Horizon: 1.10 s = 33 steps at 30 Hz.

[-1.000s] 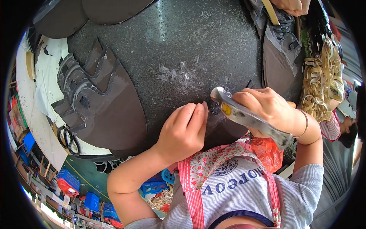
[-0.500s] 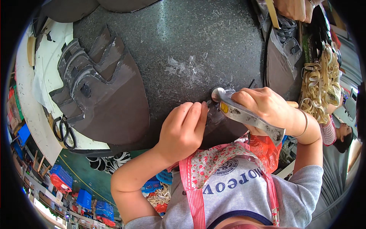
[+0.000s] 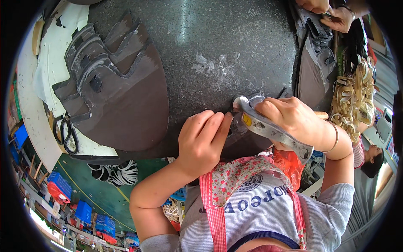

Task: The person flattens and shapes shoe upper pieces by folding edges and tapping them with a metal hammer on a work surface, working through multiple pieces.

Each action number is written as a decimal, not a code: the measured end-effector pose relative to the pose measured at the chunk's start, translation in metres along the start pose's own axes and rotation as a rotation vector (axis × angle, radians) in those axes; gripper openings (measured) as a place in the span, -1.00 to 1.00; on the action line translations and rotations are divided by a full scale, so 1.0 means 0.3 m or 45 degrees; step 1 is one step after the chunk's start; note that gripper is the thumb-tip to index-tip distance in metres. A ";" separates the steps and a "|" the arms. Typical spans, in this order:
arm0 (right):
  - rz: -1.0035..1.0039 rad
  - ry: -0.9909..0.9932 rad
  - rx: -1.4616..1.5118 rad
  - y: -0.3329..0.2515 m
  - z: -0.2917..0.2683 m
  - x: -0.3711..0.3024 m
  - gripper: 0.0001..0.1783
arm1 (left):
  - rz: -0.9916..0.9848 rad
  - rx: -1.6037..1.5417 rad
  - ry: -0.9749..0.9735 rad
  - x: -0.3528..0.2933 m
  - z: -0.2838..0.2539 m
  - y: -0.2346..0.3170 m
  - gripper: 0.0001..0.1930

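Observation:
A shoemaker's hammer [image 3: 268, 131], its metal head round at one end and flared at the other, is gripped in my right hand [image 3: 289, 119]. The wooden handle's end shows past the wrist. Beside the round face, my left hand [image 3: 202, 138] is closed, its fingertips pinched at the edge of a dark brown cut piece [image 3: 241, 145] lying at the table's near edge. Both hands hide much of that piece. To the left lies a stack of similar brown pieces [image 3: 130, 109] with curved, folded grey edges and small square patches.
The dark speckled table [image 3: 235, 38] carries whitish smears. Black-handled scissors [image 3: 66, 135] lie at the left on white sheeting. Rightward are more brown pieces [image 3: 312, 71], a bundle of beige straps [image 3: 352, 96] and another person's hands [image 3: 331, 14].
The view has shifted slightly, so the brown stack and scissors sit a little differently. Both my hands keep nearly the same place and grip. The other person's hands have come further into view.

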State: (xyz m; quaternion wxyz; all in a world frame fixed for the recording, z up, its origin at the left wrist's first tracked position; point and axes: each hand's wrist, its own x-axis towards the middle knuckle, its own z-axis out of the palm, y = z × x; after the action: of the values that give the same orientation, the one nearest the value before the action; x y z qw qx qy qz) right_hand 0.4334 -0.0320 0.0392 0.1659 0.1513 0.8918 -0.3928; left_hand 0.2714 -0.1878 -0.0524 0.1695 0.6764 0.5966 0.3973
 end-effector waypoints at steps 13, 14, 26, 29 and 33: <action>-0.024 -0.050 -0.026 -0.001 0.012 0.017 -0.66 | 0.010 0.204 0.042 -0.006 0.015 0.027 -0.73; -0.026 -0.041 -0.024 0.000 0.014 0.015 -0.67 | -0.019 0.138 0.056 -0.009 0.016 0.024 -0.73; -0.080 0.018 -0.043 0.019 0.031 0.011 -0.68 | 0.184 0.386 -0.019 -0.031 0.033 0.073 -0.73; -0.121 0.070 -0.032 0.014 0.028 0.020 -0.68 | 0.211 0.578 -0.095 -0.026 0.041 0.106 -0.73; -0.189 0.034 0.011 0.013 0.025 0.009 -0.68 | 0.251 0.651 -0.072 -0.018 0.052 0.123 -0.74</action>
State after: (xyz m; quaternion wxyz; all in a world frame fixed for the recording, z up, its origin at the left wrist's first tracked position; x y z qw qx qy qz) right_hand 0.4338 -0.0347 0.0308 0.1236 0.0909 0.9010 -0.4059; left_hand 0.3078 -0.1977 -0.0382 -0.0297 0.7628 0.6039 0.2294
